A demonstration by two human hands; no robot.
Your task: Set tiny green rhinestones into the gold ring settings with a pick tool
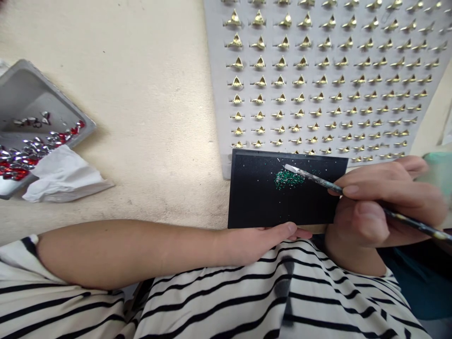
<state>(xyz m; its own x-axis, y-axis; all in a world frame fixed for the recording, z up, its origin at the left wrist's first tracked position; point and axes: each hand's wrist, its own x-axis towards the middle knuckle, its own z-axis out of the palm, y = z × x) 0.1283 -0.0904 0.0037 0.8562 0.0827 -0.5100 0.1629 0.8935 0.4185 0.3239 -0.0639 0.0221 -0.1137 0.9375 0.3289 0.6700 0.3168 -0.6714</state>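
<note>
Closest to the camera, a slender stick (413,221) is gripped firmly between the closed thumb and fingers of the right hand (384,197). Its pale tip is pointed toward the far edge of a black plate (254,202), at the far side of a small heap of green stones (289,179); whether they are touched cannot be told. The heap is set about midway between the plate's left and right edges, nearer the far edge, with loose bits scattered around it. The plate's near edge is touched by the left hand (271,238), whose thumb is laid along it; how far its fingers are closed cannot be told, as they are partly hidden.

The near edge of a grey board (221,94) is overlapped by the plate's far edge. Gold-coloured rings (322,80) are held on the board in rows. Toward the left edge of the surface (151,94), red and silvery stones (35,148) are contained in a grey tray (31,89), its near right corner partly covered by crumpled white paper (67,176).
</note>
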